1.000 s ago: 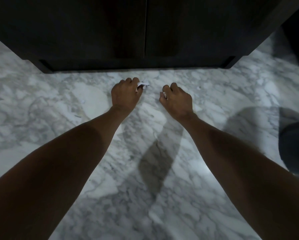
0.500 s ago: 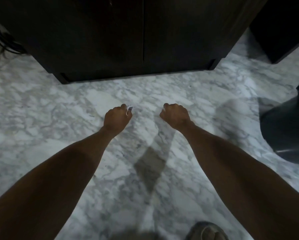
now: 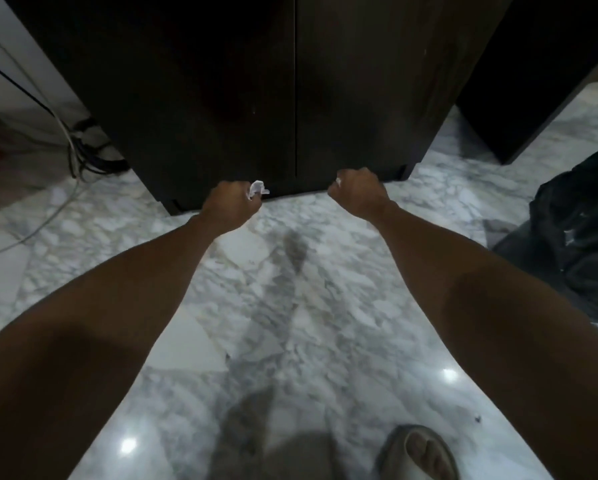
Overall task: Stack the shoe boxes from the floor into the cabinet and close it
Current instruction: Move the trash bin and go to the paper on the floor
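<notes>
Cabinet (image 3: 290, 98), dark and with both doors shut, fills the top middle of the frame on the marble floor (image 3: 290, 306). Left hand (image 3: 230, 209) is fisted at its base around a scrap of white paper (image 3: 257, 188); right hand (image 3: 358, 195) is fisted too, a bit of white at its knuckles. Cables (image 3: 79, 157) lie upper left, a black bag (image 3: 581, 244) at right, a sandalled foot (image 3: 425, 452) bottom right.

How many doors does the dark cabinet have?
2. The left door and the right door sit side by side, both shut, meeting at a thin seam in the middle. Other sides of the cabinet are hidden.
</notes>
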